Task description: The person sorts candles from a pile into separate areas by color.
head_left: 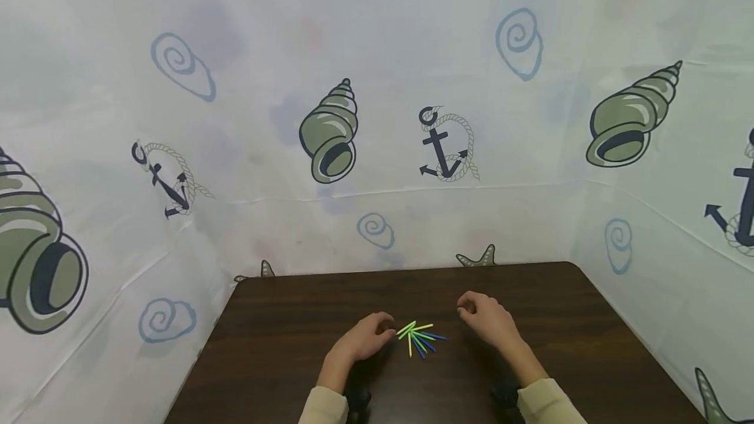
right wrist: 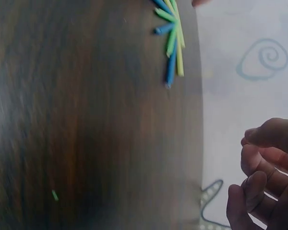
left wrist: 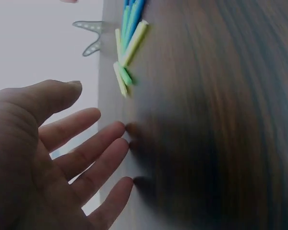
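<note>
The fingers [left wrist: 102, 164] of the left hand [head_left: 364, 336] stand apart and grip nothing, while those of the right hand [head_left: 490, 321] curl loosely with no visible hold; whether its thumb and forefinger meet, one cannot tell. Just right of the left hand, well apart from the right, a fan of yellow, green and blue sticks [head_left: 412, 332] lies on the brown table [head_left: 265, 335]. Since the sticks overlap, light fingertip touches on single ends would probably disturb neighbours least.
</note>
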`<state>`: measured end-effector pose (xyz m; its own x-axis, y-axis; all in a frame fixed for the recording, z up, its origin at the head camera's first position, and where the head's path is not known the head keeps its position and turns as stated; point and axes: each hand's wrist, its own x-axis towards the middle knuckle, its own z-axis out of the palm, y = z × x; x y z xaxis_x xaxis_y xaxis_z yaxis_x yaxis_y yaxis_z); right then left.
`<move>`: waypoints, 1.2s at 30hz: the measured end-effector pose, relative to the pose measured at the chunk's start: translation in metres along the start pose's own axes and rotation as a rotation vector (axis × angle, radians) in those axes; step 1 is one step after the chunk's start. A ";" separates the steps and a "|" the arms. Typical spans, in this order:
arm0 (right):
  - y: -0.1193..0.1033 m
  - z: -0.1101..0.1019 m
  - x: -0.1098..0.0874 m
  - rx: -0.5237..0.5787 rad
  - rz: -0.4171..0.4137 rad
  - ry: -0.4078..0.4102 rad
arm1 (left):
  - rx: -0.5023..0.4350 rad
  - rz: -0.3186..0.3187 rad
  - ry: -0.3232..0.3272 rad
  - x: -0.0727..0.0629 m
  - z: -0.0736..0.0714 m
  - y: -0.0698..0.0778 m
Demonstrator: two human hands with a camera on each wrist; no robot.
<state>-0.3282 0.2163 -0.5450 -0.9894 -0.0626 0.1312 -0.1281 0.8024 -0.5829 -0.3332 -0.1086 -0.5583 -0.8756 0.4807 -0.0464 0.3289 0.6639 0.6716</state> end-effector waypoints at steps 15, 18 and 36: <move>-0.013 0.032 0.005 0.020 -0.068 -0.090 | -0.022 0.052 0.098 0.012 0.033 0.003; -0.017 0.038 0.003 0.027 -0.076 -0.114 | -0.024 0.043 0.100 0.012 0.035 -0.002; -0.031 0.057 0.011 0.014 -0.094 -0.163 | 0.006 0.002 0.318 0.023 0.062 -0.023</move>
<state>-0.3393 0.1566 -0.5708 -0.9709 -0.2330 0.0548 -0.2203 0.7803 -0.5854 -0.3387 -0.0775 -0.6201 -0.9415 0.2791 0.1890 0.3317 0.6670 0.6672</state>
